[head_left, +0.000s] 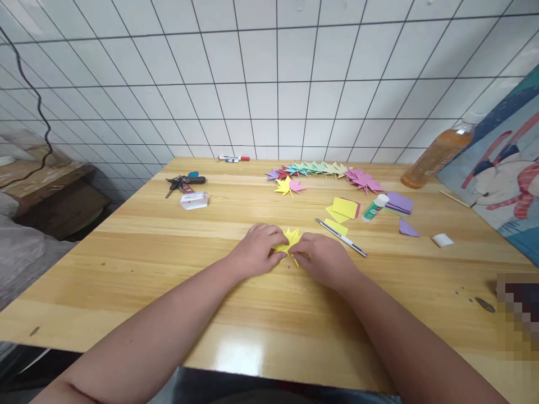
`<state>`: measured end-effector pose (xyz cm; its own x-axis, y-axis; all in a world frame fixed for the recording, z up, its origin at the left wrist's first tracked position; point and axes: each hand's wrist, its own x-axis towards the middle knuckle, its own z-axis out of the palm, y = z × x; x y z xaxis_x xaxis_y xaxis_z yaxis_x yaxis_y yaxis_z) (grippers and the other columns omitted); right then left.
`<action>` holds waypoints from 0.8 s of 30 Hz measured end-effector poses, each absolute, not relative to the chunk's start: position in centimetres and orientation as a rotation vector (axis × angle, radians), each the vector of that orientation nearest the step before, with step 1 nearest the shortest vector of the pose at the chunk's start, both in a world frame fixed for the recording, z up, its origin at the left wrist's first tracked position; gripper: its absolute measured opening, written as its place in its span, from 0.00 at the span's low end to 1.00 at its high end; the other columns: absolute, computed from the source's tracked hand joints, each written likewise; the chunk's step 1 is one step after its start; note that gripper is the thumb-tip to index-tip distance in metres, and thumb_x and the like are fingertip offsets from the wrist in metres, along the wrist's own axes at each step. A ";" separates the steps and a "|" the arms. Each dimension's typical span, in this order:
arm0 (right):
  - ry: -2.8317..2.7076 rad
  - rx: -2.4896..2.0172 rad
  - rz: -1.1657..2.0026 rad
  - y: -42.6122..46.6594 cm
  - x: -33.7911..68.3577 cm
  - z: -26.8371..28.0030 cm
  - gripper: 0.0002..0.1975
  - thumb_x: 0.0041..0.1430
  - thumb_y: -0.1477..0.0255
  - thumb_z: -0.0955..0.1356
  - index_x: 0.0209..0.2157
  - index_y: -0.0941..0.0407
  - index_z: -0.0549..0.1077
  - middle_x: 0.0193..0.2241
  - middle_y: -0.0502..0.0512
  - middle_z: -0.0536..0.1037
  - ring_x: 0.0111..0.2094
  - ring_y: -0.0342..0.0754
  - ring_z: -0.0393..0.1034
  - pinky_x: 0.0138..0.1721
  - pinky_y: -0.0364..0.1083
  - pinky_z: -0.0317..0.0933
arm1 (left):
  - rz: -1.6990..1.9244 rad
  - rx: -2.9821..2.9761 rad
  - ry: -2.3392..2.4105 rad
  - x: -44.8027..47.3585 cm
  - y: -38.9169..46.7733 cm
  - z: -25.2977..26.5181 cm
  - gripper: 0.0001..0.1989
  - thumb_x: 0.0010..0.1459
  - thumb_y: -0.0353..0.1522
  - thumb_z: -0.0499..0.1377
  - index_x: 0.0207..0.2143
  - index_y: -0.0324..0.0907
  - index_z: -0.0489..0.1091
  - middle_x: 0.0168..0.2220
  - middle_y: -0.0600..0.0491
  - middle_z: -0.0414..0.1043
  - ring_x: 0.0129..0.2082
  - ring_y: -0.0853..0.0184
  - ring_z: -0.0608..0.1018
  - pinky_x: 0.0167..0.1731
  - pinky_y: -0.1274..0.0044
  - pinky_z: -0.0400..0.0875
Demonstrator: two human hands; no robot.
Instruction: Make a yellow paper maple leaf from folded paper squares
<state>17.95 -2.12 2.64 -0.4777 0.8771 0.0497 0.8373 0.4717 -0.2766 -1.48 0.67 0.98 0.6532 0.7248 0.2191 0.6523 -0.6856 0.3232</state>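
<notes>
A yellow folded paper star (292, 235) lies near the middle of the wooden table (168, 252), partly covered by my fingers. On its left side, my left hand (261, 249) is closed with thumb and fingers gripping the paper. My right hand (322, 255) pinches the star's right side between thumb and fingers. Just beyond my right hand lie a silver utility knife (342, 237) and a yellow paper slip (336, 226). Farther back sit yellow paper squares (344, 207) and a green-and-white glue stick (374, 207).
Finished folded stars in several colours (320, 169) line the table's back, with a yellow-and-pink one (284, 187) in front. Keys (183, 182), a small white box (194, 200) and markers (234, 159) lie left. An orange drink bottle (438, 154) and purple papers (399, 203) stand right.
</notes>
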 end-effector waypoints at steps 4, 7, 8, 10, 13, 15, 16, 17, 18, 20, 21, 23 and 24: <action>-2.543 -1.427 0.364 -2.0 17.8 2.2 0.12 0.59 0.73 0.62 0.37 0.49 0.76 0.32 0.49 0.74 0.37 0.43 0.66 0.32 0.41 0.52 | 0.484 2.660 1.112 -1.5 0.7 1.1 0.09 0.54 0.34 0.56 0.39 0.47 0.70 0.41 0.53 0.70 0.43 0.62 0.70 0.46 0.68 0.60; -2.486 -1.475 0.426 -1.9 17.8 2.1 0.11 0.58 0.73 0.64 0.41 0.50 0.74 0.32 0.48 0.75 0.35 0.42 0.67 0.33 0.40 0.53 | 0.459 2.671 1.100 -1.6 0.6 1.3 0.09 0.55 0.34 0.56 0.39 0.48 0.70 0.41 0.54 0.70 0.44 0.62 0.70 0.50 0.66 0.57; -2.475 -1.494 0.434 -1.8 17.8 2.1 0.11 0.57 0.73 0.64 0.42 0.50 0.74 0.32 0.48 0.75 0.35 0.42 0.67 0.33 0.40 0.53 | 0.452 2.671 1.100 -1.6 0.5 1.3 0.09 0.55 0.34 0.56 0.39 0.48 0.70 0.41 0.54 0.70 0.44 0.62 0.70 0.51 0.65 0.55; -2.483 -1.500 0.419 -1.7 17.9 2.0 0.11 0.57 0.73 0.64 0.40 0.50 0.75 0.32 0.48 0.74 0.34 0.41 0.67 0.34 0.40 0.53 | 0.451 2.665 1.104 -1.6 0.5 1.3 0.10 0.55 0.34 0.56 0.41 0.48 0.70 0.42 0.54 0.70 0.45 0.62 0.70 0.52 0.64 0.54; -2.508 -1.468 0.375 -1.6 18.0 1.8 0.10 0.58 0.73 0.63 0.36 0.50 0.76 0.32 0.49 0.74 0.34 0.42 0.67 0.33 0.40 0.53 | 0.468 2.662 1.092 -1.6 0.5 1.1 0.11 0.54 0.33 0.56 0.41 0.47 0.70 0.42 0.53 0.69 0.45 0.62 0.70 0.50 0.66 0.57; -2.499 -1.465 0.358 -1.6 18.0 1.8 0.10 0.58 0.73 0.63 0.35 0.50 0.76 0.32 0.48 0.75 0.34 0.42 0.67 0.32 0.40 0.53 | 0.483 2.660 1.086 -1.6 0.6 1.0 0.12 0.53 0.33 0.57 0.42 0.47 0.69 0.42 0.52 0.70 0.45 0.62 0.70 0.48 0.67 0.59; -2.495 -1.471 0.352 -1.6 18.0 1.8 0.10 0.58 0.73 0.63 0.35 0.50 0.76 0.32 0.48 0.75 0.34 0.42 0.67 0.32 0.40 0.53 | 0.493 2.656 1.090 -1.6 0.6 0.9 0.13 0.53 0.33 0.57 0.43 0.47 0.69 0.42 0.52 0.70 0.45 0.61 0.70 0.48 0.67 0.60; -2.494 -1.480 0.349 -1.6 17.9 1.8 0.10 0.58 0.73 0.63 0.35 0.49 0.76 0.33 0.48 0.75 0.34 0.42 0.67 0.32 0.40 0.53 | 0.505 2.649 1.099 -1.6 0.7 0.8 0.15 0.53 0.33 0.57 0.44 0.47 0.68 0.43 0.52 0.70 0.45 0.61 0.70 0.47 0.67 0.60; -2.496 -1.493 0.351 -1.7 17.8 1.9 0.10 0.58 0.73 0.63 0.35 0.49 0.76 0.33 0.48 0.75 0.34 0.42 0.67 0.32 0.40 0.53 | 0.516 2.642 1.109 -1.5 0.7 0.8 0.16 0.52 0.33 0.57 0.46 0.46 0.66 0.43 0.51 0.70 0.45 0.61 0.70 0.48 0.67 0.61; -2.494 -1.523 0.365 -1.8 17.6 2.0 0.10 0.58 0.72 0.63 0.36 0.49 0.76 0.33 0.48 0.75 0.33 0.42 0.68 0.32 0.40 0.53 | 0.534 2.629 1.125 -1.6 0.8 0.7 0.18 0.52 0.33 0.57 0.47 0.46 0.65 0.44 0.51 0.70 0.46 0.60 0.70 0.48 0.67 0.61; -2.489 -1.534 0.376 -1.8 17.6 2.1 0.10 0.58 0.72 0.63 0.36 0.49 0.76 0.33 0.48 0.76 0.33 0.42 0.68 0.32 0.40 0.53 | 0.539 2.624 1.129 -1.6 0.8 0.6 0.18 0.52 0.34 0.57 0.47 0.45 0.65 0.44 0.50 0.70 0.45 0.60 0.70 0.48 0.67 0.61; -2.448 -1.543 0.406 -1.8 17.6 2.3 0.09 0.57 0.70 0.64 0.37 0.49 0.76 0.33 0.47 0.76 0.34 0.42 0.68 0.33 0.40 0.54 | 0.538 2.614 1.127 -1.6 0.8 0.6 0.17 0.52 0.34 0.57 0.46 0.45 0.65 0.44 0.50 0.70 0.45 0.60 0.70 0.48 0.66 0.60; -2.407 -1.554 0.422 -1.8 17.7 2.4 0.10 0.57 0.69 0.64 0.39 0.49 0.75 0.33 0.46 0.76 0.34 0.42 0.68 0.34 0.40 0.55 | 0.537 2.607 1.128 -1.6 0.8 0.6 0.17 0.52 0.35 0.57 0.46 0.45 0.65 0.44 0.50 0.70 0.46 0.61 0.70 0.49 0.66 0.60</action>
